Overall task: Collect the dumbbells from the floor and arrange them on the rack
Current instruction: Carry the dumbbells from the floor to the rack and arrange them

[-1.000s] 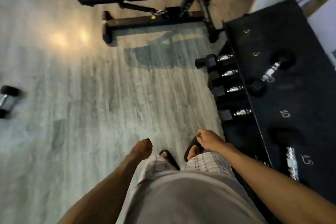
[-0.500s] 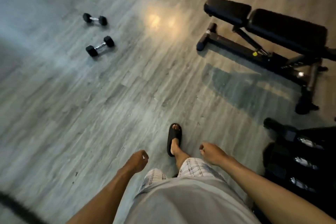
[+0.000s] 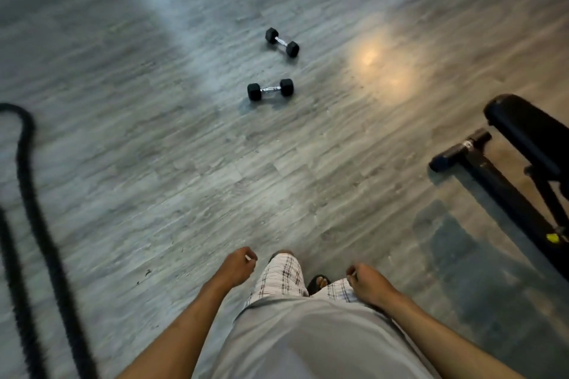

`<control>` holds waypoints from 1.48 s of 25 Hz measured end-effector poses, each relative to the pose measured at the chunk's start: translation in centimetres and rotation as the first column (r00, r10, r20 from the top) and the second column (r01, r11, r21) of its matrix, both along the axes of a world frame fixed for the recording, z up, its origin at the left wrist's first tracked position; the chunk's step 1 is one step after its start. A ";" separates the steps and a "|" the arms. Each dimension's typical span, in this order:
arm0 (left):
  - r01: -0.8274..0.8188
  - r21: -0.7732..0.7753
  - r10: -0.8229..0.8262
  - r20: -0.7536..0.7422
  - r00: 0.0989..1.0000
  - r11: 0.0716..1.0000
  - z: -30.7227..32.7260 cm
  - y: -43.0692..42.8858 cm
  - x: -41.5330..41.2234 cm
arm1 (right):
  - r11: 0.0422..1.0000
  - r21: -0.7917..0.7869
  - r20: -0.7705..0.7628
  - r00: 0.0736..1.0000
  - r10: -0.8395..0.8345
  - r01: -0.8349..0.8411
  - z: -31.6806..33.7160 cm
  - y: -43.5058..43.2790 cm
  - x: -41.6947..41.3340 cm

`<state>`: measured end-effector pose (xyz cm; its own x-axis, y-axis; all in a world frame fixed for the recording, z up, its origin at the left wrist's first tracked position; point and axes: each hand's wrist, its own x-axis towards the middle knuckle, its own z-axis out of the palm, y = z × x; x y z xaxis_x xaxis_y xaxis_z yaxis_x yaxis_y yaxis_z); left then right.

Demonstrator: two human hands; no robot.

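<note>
Two small dumbbells with black hexagonal rubber heads and shiny chrome handles lie on the grey wood-grain floor (image 3: 154, 163), both well ahead of the hands: the nearer dumbbell (image 3: 270, 89) and the farther dumbbell (image 3: 282, 42). Two bare hands show, the left hand (image 3: 238, 265) and the right hand (image 3: 366, 281), both loosely curled and holding nothing. One thick black rope (image 3: 37, 209) runs far left of the left hand. One black padded weight bench (image 3: 523, 144) stands right of the right hand.
</note>
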<state>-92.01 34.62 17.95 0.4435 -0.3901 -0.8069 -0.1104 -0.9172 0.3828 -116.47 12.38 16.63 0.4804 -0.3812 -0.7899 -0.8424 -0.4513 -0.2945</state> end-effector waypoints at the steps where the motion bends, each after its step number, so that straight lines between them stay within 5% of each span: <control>1: -0.014 -0.005 0.014 0.008 1.000 1.000 -0.3 -0.9 1.5 | 1.000 -0.004 0.004 1.000 0.011 -0.011 -0.3 -1.4 2.0; 5: -0.045 -0.025 0.045 -0.004 0.999 0.999 -1.2 -5.2 8.7 | 0.996 0.019 -0.006 0.996 0.090 -0.090 -1.2 -7.4 10.8; 20: -0.040 -0.039 0.041 0.012 0.999 0.998 -0.4 -21.9 40.3 | 0.996 -0.083 0.169 0.986 0.000 0.015 1.5 -24.8 47.0; 37: -0.164 0.115 0.167 -0.018 0.986 0.980 -9.7 -51.8 69.0 | 0.946 0.106 0.064 0.952 0.300 -0.305 -13.5 -51.1 81.8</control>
